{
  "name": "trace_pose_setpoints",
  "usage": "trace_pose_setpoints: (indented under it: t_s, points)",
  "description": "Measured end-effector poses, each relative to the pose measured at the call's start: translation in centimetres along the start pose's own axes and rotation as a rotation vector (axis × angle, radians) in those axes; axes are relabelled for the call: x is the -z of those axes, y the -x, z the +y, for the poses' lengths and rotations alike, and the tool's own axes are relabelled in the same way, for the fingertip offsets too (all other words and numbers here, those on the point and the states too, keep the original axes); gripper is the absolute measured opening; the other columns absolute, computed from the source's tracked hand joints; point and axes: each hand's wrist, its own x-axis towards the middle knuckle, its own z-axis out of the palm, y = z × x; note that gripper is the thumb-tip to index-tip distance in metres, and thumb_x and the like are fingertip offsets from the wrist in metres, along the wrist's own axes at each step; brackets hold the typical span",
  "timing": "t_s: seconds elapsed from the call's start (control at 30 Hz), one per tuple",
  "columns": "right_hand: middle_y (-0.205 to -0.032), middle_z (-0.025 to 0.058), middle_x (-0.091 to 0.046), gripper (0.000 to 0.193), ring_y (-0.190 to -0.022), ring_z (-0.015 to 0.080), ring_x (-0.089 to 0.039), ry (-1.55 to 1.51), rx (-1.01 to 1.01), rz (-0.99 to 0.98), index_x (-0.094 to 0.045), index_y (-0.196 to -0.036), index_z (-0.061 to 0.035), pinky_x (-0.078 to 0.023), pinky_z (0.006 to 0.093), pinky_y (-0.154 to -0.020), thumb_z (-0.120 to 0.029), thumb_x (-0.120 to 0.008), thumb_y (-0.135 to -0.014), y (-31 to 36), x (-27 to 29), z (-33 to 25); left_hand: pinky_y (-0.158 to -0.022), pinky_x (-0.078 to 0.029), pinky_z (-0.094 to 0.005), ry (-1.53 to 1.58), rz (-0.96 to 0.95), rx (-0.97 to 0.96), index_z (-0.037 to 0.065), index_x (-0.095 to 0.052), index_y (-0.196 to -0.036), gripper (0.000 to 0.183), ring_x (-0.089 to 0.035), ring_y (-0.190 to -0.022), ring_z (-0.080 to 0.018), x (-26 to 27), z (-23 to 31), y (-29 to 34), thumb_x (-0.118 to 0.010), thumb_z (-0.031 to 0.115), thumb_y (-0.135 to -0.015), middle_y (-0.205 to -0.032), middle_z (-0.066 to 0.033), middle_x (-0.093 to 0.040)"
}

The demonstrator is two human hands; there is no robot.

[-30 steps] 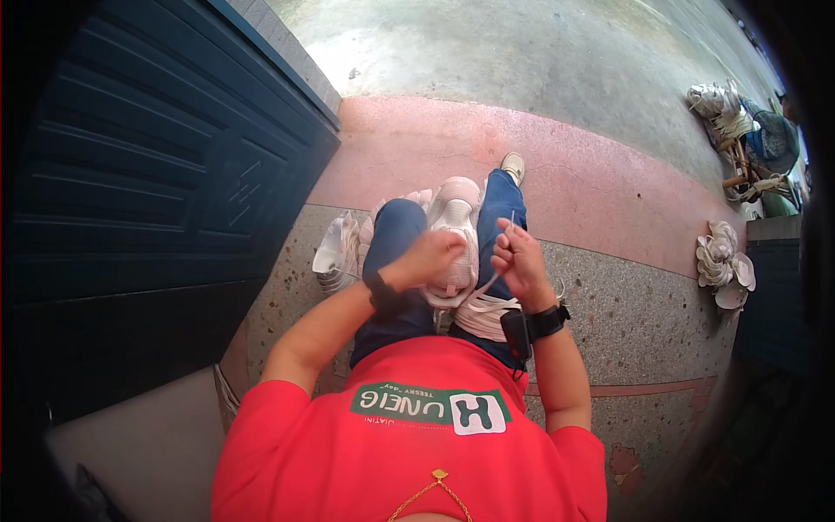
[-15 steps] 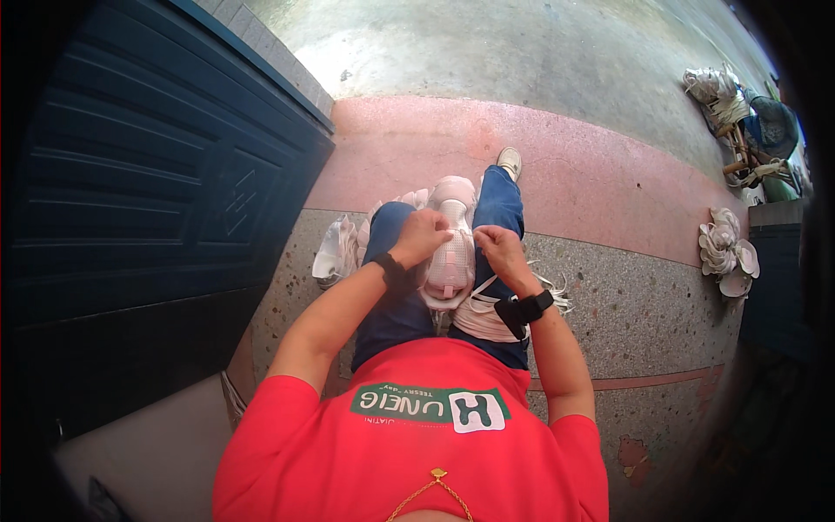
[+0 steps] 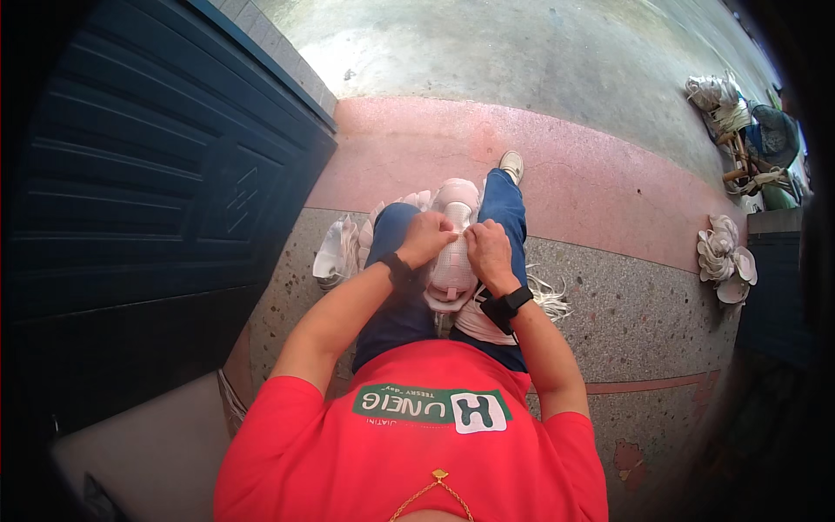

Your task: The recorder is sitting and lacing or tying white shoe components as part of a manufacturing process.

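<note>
A pale pink-and-white shoe upper (image 3: 450, 268) with a mesh tongue and a pink pull tab lies between my knees, its heel end toward me. My left hand (image 3: 424, 238) is closed in a pinch at the upper's left lacing edge. My right hand (image 3: 490, 253) pinches at the right edge, close to the left fingertips. A thin white shoelace seems to run between the fingers, mostly hidden by them. Whitish cloth-like material (image 3: 474, 320) lies on my right thigh. A bunch of loose white shoelaces (image 3: 550, 297) spreads beside that thigh.
More white shoe uppers (image 3: 335, 250) stand in a row beside my left leg. A dark blue panelled door (image 3: 156, 191) fills the left side. At right lie a bundle of pale shoe parts (image 3: 724, 257) and, farther off, a heap of white shoe pieces (image 3: 715, 91) by a blue basket (image 3: 774, 135).
My right hand has moved left and slightly up, closer to my left hand over the shoe upper. The lace trailing below my right hand no longer shows.
</note>
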Motion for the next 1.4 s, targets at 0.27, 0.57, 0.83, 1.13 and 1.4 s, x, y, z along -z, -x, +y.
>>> trace_pose_setpoints:
  t_s: [0.27, 0.57, 0.83, 1.13, 1.4]
  points:
    - [-0.096, 0.0162, -0.064, 0.015, -0.096, 0.0378, -0.061, -0.066, 0.165, -0.09, -0.071, -0.102, -0.0054, -0.052, 0.0495, -0.083, -0.009, -0.064, -0.089, -0.6, -0.2, 0.5, -0.08, -0.057, -0.0398, 0.071, -0.005, -0.107, 0.002, -0.072, -0.108, 0.036, -0.073, -0.091, -0.031, 1.2, -0.4, 1.0, -0.083, 0.02, -0.08, -0.098, -0.0186, -0.074]
    - [-0.106, 0.0261, -0.068, 0.03, -0.101, 0.0478, -0.066, -0.218, 0.086, -0.236, -0.055, -0.124, -0.0045, -0.052, 0.0544, -0.084, -0.005, -0.055, -0.094, -1.3, 0.9, -0.7, -0.08, -0.056, -0.0481, -0.274, 0.007, -0.353, 0.005, -0.052, -0.139, 0.051, -0.066, -0.097, -0.0426, 0.9, 1.5, 1.5, -0.066, 0.009, -0.09, -0.103, -0.0234, -0.067]
    - [-0.116, 0.0226, -0.067, 0.047, -0.101, 0.0453, -0.068, -0.339, 0.129, -0.129, -0.052, -0.134, -0.0029, -0.054, 0.0486, -0.089, -0.008, -0.065, -0.089, 0.1, 1.5, 0.2, -0.077, -0.055, -0.051, -0.418, -0.11, -0.52, -0.002, -0.047, -0.134, 0.048, -0.066, -0.094, -0.0434, 1.5, 1.0, 0.1, -0.059, 0.001, -0.088, -0.098, -0.0253, -0.066]
    - [-0.089, 0.005, -0.068, 0.043, -0.074, 0.0115, -0.065, -0.813, -0.429, -0.486, -0.059, -0.133, -0.0006, -0.052, 0.0241, -0.059, -0.02, -0.069, -0.096, 3.3, 10.7, 4.0, -0.074, -0.052, -0.0529, -0.75, -0.096, -0.383, -0.001, -0.064, -0.085, 0.006, -0.065, -0.085, -0.0439, 10.9, -3.9, 0.9, -0.061, 0.004, -0.082, -0.086, -0.024, -0.066]
    - [-0.07, -0.0067, -0.045, 0.022, -0.058, 0.004, -0.042, -1.502, -0.438, 0.18, -0.062, -0.124, -0.0029, -0.039, 0.0216, -0.054, -0.015, -0.056, -0.107, 10.0, 22.4, 15.4, -0.074, -0.051, -0.043, 0.069, 0.719, 0.326, -0.001, -0.06, -0.099, 0.013, -0.06, -0.08, -0.0302, 46.9, -22.9, 16.1, -0.054, 0.01, -0.098, -0.086, -0.0142, -0.061]
